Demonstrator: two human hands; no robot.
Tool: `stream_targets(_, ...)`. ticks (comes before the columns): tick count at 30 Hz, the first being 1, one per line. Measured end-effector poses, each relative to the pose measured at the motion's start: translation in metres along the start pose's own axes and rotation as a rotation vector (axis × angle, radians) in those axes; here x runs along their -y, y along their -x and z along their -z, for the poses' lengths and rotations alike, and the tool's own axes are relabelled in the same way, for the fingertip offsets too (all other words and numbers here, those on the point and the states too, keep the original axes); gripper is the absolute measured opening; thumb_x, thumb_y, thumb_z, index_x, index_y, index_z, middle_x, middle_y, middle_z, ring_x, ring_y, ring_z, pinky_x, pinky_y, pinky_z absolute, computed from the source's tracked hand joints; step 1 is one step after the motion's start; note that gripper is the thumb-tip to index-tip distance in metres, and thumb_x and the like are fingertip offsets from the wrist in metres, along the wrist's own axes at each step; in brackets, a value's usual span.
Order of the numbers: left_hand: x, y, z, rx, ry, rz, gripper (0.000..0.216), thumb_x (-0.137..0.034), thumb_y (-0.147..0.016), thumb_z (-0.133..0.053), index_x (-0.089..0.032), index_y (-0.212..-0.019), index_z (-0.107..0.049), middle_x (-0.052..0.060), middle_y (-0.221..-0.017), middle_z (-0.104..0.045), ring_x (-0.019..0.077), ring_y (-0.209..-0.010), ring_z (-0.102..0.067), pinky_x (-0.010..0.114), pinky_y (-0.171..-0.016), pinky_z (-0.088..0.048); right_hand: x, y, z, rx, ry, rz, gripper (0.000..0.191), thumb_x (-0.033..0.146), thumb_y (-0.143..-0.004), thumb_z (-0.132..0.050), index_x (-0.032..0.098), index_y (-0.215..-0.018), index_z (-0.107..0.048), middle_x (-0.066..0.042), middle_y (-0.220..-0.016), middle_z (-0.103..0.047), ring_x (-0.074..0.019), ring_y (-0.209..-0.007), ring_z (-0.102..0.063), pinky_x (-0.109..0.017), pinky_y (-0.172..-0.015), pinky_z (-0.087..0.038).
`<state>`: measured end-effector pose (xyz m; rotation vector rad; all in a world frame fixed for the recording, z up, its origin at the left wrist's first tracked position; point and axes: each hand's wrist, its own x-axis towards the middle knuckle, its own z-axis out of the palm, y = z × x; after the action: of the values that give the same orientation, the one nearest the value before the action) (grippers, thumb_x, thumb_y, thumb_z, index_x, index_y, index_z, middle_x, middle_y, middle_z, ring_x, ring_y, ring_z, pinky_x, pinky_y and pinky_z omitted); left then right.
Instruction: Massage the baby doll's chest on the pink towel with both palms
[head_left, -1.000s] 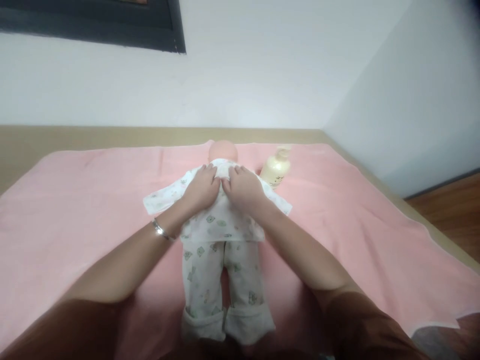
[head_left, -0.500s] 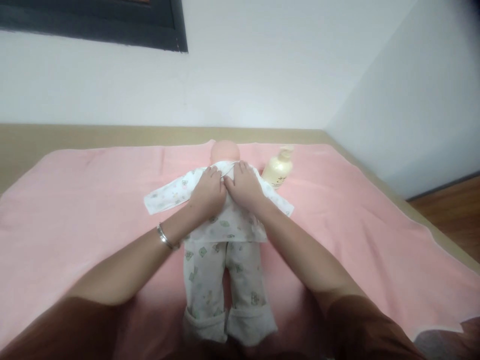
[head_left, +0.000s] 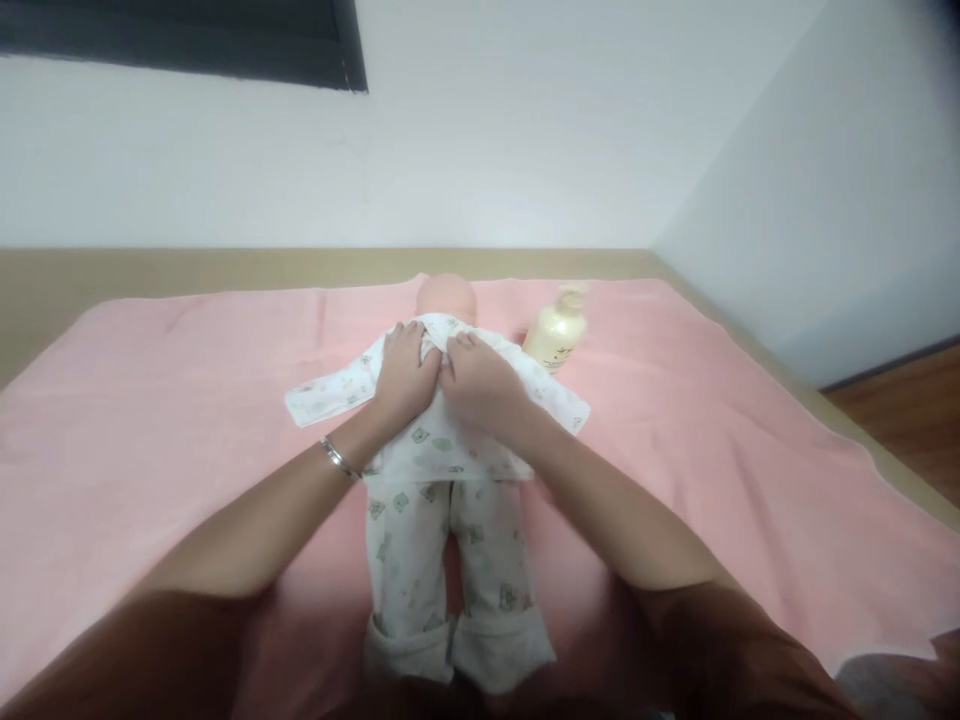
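Note:
A baby doll lies on its back or front, I cannot tell which, its bare head at the far end. It wears a white patterned baby shirt, sleeves spread out, and matching pants with rolled cuffs. Just below the neckline, my left hand grips the shirt, fingers over the shoulder side and thumb near the middle. Right beside it, my right hand has its fingers curled on the cloth at the neckline. The fabric under the fingertips is mostly hidden.
A cream pump bottle stands beyond the doll's right-side sleeve. Under everything is a pink cloth on a tan surface, against a white wall. A dark frame hangs at upper left.
My left hand has shifted slightly left, its fingers stretching over the shirt. My right hand has curled its fingers and moved slightly left. The doll and bottle stay put.

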<state>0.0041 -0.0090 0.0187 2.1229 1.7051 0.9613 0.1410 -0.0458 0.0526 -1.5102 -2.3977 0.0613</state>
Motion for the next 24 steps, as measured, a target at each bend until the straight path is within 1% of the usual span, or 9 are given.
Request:
stream_targets(2, 0.001, 0.000, -0.001, -0.001, 0.005, 0.008, 0.038, -0.029, -0.089, -0.037, -0.018, -0.116, -0.061, 0.013, -0.124, -0.066, 0.0328, -0.127, -0.053, 0.055, -0.119, -0.038, -0.009, -0.009, 0.003, 0.029, -0.114, -0.036, 0.033, 0.019, -0.098, -0.033, 0.017, -0.104, -0.066, -0.013, -0.110, -0.070, -0.0278, -0.106, -0.063, -0.043, -0.099, -0.052)
stream_targets(4, 0.004, 0.000, -0.003, -0.003, 0.008, 0.013, 0.044, -0.031, -0.089, -0.038, -0.016, -0.126, -0.059, 0.013, -0.134, -0.062, 0.0331, -0.135, -0.049, 0.054, -0.124, -0.033, -0.018, -0.018, 0.000, 0.018, -0.165, -0.062, 0.036, 0.023, -0.099, -0.033, 0.015, -0.113, -0.064, -0.013, -0.121, -0.069, -0.0274, -0.116, -0.061, -0.043, -0.103, -0.051)
stream_targets(7, 0.008, 0.000, -0.006, -0.009, 0.015, 0.002, 0.049, -0.032, -0.089, -0.039, -0.014, -0.131, -0.057, 0.014, -0.139, -0.061, 0.0326, -0.139, -0.047, 0.053, -0.126, -0.030, -0.026, -0.024, -0.015, -0.086, -0.127, -0.118, 0.047, 0.022, -0.098, -0.033, 0.004, -0.136, -0.055, -0.020, -0.146, -0.057, -0.0313, -0.139, -0.048, -0.047, -0.121, -0.036)
stream_targets(9, 0.009, 0.000, -0.007, -0.013, 0.015, -0.002, 0.050, -0.032, -0.089, -0.040, -0.014, -0.132, -0.057, 0.014, -0.138, -0.061, 0.0318, -0.138, -0.047, 0.052, -0.126, -0.031, -0.027, -0.024, -0.025, -0.131, -0.117, -0.147, 0.054, 0.023, -0.098, -0.033, -0.001, -0.145, -0.048, -0.021, -0.154, -0.050, -0.0326, -0.146, -0.041, -0.047, -0.126, -0.028)
stream_targets(11, 0.008, 0.000, -0.006, -0.011, 0.009, -0.003, 0.050, -0.032, -0.089, -0.039, -0.013, -0.132, -0.058, 0.014, -0.137, -0.062, 0.0312, -0.137, -0.048, 0.051, -0.126, -0.031, -0.028, -0.023, -0.031, -0.142, -0.134, -0.150, 0.056, 0.025, -0.099, -0.032, 0.000, -0.147, -0.047, -0.020, -0.156, -0.049, -0.0318, -0.147, -0.041, -0.046, -0.127, -0.027)
stream_targets(14, 0.004, -0.001, -0.003, -0.004, -0.016, -0.017, 0.050, -0.031, -0.089, -0.039, -0.011, -0.130, -0.058, 0.016, -0.135, -0.063, 0.0310, -0.133, -0.051, 0.050, -0.123, -0.034, -0.029, -0.022, -0.033, -0.157, -0.150, -0.143, 0.054, 0.025, -0.099, -0.033, 0.003, -0.144, -0.051, -0.019, -0.153, -0.052, -0.0307, -0.145, -0.044, -0.047, -0.126, -0.029)
stream_targets(17, -0.002, 0.001, 0.001, 0.034, -0.122, -0.061, 0.050, -0.029, -0.092, -0.035, -0.006, -0.130, -0.058, 0.020, -0.133, -0.063, 0.0331, -0.129, -0.054, 0.052, -0.119, -0.038, -0.029, -0.022, -0.032, -0.162, -0.150, -0.131, 0.052, 0.024, -0.098, -0.034, 0.003, -0.142, -0.052, -0.020, -0.151, -0.053, -0.0306, -0.143, -0.046, -0.048, -0.125, -0.030)
stream_targets(21, -0.009, 0.010, 0.001, 0.076, -0.286, -0.197, 0.054, -0.022, -0.096, -0.026, 0.003, -0.136, -0.050, 0.028, -0.143, -0.055, 0.0380, -0.137, -0.049, 0.057, -0.120, -0.035, -0.030, -0.022, -0.029, -0.132, -0.114, -0.121, 0.052, 0.022, -0.099, -0.033, 0.002, -0.143, -0.052, -0.022, -0.152, -0.052, -0.0308, -0.143, -0.046, -0.048, -0.125, -0.030)
stream_targets(24, -0.014, 0.017, -0.002, 0.068, -0.293, -0.210, 0.053, -0.021, -0.097, -0.025, 0.002, -0.138, -0.048, 0.028, -0.148, -0.052, 0.0373, -0.144, -0.044, 0.058, -0.123, -0.031, -0.029, -0.022, -0.024, -0.076, -0.059, -0.111, 0.054, 0.023, -0.101, -0.031, -0.001, -0.148, -0.045, -0.024, -0.157, -0.046, -0.0324, -0.147, -0.040, -0.049, -0.126, -0.027)
